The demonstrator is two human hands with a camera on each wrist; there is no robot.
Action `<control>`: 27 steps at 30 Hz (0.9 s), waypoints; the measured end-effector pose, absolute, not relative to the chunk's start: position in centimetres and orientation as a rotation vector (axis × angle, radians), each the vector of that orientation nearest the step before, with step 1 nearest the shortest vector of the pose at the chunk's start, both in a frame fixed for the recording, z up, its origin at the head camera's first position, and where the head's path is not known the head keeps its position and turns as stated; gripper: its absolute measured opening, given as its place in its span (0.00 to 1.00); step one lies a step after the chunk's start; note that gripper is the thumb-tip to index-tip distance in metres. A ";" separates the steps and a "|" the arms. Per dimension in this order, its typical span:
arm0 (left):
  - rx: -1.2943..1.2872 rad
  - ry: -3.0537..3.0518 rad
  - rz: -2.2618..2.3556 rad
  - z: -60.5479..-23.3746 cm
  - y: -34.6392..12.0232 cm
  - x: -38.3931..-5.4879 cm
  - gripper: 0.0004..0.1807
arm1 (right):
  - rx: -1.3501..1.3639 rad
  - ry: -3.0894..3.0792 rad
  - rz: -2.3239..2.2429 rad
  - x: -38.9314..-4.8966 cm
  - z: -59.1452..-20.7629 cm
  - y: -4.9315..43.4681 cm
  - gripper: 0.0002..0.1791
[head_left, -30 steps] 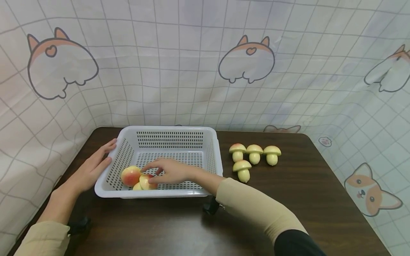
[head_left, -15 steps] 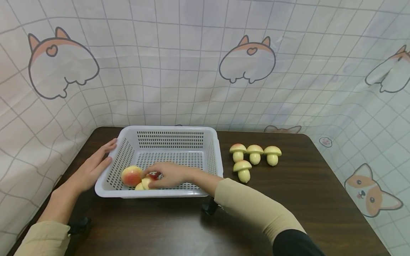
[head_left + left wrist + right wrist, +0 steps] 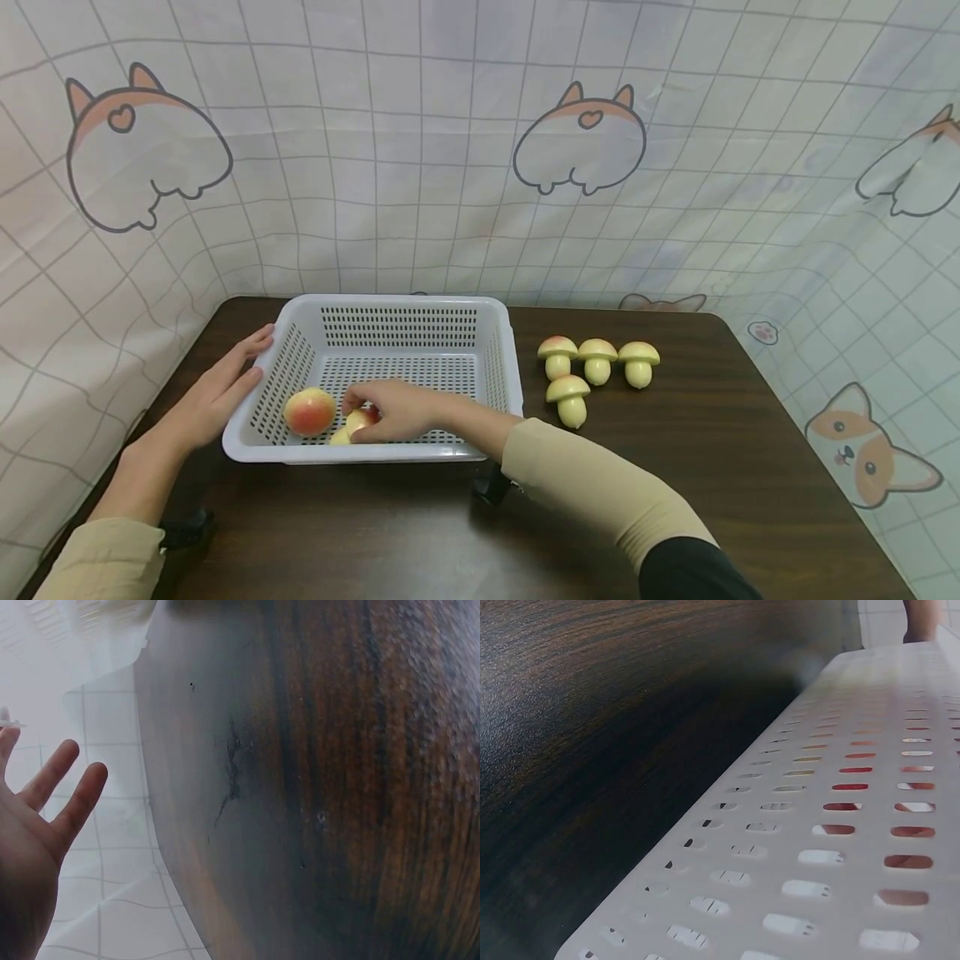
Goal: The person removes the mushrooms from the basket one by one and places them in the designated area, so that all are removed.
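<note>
A white slotted plastic basket [image 3: 420,452] stands on the dark table. My left hand [image 3: 213,396] rests its fairly straight fingers against the basket's left rim; the left wrist view shows that hand [image 3: 34,847] with fingers spread. Inside the basket, my right hand [image 3: 397,410] pinches a yellow toy mushroom [image 3: 360,422] with a reddish cap, near the front wall. Part of the mushroom is hidden behind the fingers. To its left lies a round red-and-yellow fruit, like a peach [image 3: 310,412], apart from it. The right wrist view shows mostly the basket's slotted wall [image 3: 780,825].
Several more toy mushrooms [image 3: 597,362] lie on the table [image 3: 675,467] right of the basket, three in a row and one in front [image 3: 568,402]. A white grid-patterned cloth [image 3: 465,208] rises behind the table and along both sides.
My right hand has closed its fingers on the mushroom and moved it slightly right, opening a gap from the peach-like fruit. My left hand has stayed still.
</note>
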State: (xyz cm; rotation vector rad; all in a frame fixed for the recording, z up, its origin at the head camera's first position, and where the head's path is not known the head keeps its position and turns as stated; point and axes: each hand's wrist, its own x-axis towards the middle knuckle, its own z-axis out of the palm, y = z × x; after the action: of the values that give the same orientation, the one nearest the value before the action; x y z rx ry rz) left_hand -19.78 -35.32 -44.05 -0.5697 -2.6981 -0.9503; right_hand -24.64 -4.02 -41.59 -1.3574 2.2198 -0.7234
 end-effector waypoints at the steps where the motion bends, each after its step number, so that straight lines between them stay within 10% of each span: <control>1: -0.566 -2.700 -0.951 -44.0 -35.3 -19.8 0.32 | -1.352 2.221 -0.729 -24.7 -41.6 -4.0 0.19; 27: -0.554 -2.717 -0.950 -44.0 -35.2 -19.7 0.33 | -1.300 2.431 -0.547 -24.7 -41.7 -3.6 0.18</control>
State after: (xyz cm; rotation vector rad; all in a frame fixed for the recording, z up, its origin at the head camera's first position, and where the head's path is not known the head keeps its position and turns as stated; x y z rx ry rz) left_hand -19.67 -35.21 -44.00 -0.5538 -2.7166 -0.9500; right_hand -24.72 -3.64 -41.69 -1.2998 2.4308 -0.5470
